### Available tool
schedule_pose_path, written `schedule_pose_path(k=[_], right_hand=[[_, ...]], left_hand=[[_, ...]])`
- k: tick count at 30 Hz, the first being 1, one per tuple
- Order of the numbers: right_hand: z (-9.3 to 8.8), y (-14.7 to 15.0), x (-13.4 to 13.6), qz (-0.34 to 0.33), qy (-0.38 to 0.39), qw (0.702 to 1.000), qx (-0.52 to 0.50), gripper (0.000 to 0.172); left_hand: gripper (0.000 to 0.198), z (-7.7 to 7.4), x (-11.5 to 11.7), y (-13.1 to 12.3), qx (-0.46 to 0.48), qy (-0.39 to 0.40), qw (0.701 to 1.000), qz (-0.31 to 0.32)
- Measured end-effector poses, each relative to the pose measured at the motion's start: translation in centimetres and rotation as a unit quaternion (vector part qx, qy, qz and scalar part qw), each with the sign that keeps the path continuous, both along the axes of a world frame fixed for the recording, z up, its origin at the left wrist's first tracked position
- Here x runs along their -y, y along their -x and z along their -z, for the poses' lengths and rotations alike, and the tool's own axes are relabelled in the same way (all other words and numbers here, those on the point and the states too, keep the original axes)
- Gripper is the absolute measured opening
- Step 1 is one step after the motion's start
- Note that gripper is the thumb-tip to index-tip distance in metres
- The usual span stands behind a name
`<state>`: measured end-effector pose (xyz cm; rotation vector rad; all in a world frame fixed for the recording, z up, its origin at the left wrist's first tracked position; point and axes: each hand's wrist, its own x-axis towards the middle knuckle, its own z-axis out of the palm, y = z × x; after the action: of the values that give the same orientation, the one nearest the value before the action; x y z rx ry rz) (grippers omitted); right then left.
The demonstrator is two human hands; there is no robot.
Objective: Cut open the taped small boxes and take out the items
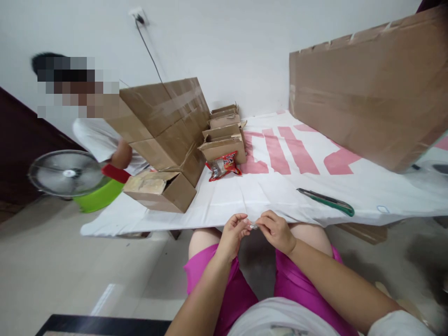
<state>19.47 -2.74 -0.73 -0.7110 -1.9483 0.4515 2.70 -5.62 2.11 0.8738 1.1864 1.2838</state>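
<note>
Silvery, crinkled small piece (252, 225) is by the near edge of the white cloth-covered desk (280, 200), left hand (235, 233) and right hand (279, 232) pinching opposite ends; likely light, flimsy, slippery, best held there by fingertips.

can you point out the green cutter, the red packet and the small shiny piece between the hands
Green cutter (329, 202): head view, on the middle of its body.
Red packet (224, 167): head view, on its crinkled front.
Small shiny piece (252, 226): head view, on its visible middle.
</note>
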Motion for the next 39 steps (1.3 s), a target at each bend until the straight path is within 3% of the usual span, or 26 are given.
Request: schedule_pose_path(k=[9, 13, 16, 20, 27, 34, 39], right_hand=[[0.4, 0.2, 0.1, -0.02, -0.029, 0.995, 0.088, 0.023], [0.2, 0.2, 0.1, -0.046, 0.007, 0.998, 0.036, 0.018], [0.0, 0.3, 0.0, -0.022, 0.05, 0.998, -0.019, 0.015], [0.0, 0.3, -0.1, 0.003, 0.055, 0.998, -0.026, 0.008], [0.1, 0.1, 0.2, 0.019, -0.059, 0.995, 0.078, 0.019], [-0.1, 0.3, 0.4, 0.038, -0.124, 0.982, 0.14, 0.025], [0.0, 0.3, 0.4, -0.001, -0.074, 0.992, 0.106, 0.018]], left_hand=[[0.041, 1.0, -0.2, -0.7, -0.014, -0.031, 0.999, -0.028], [0.034, 1.3, -0.6, 0.1, -0.03, -0.077, 0.99, -0.113], [0.033, 0.9, -0.7, 0.9, -0.033, -0.105, 0.98, -0.164], [0.031, 0.4, -0.1, 0.5, -0.04, -0.089, 0.989, -0.114], [0.026, 1.0, 0.5, -1.4, -0.003, -0.027, 0.999, -0.027], [0.029, 1.0, 0.5, -1.3, -0.013, -0.024, 0.999, -0.037], [0.03, 1.0, 0.3, -1.3, -0.033, -0.053, 0.995, -0.073]])
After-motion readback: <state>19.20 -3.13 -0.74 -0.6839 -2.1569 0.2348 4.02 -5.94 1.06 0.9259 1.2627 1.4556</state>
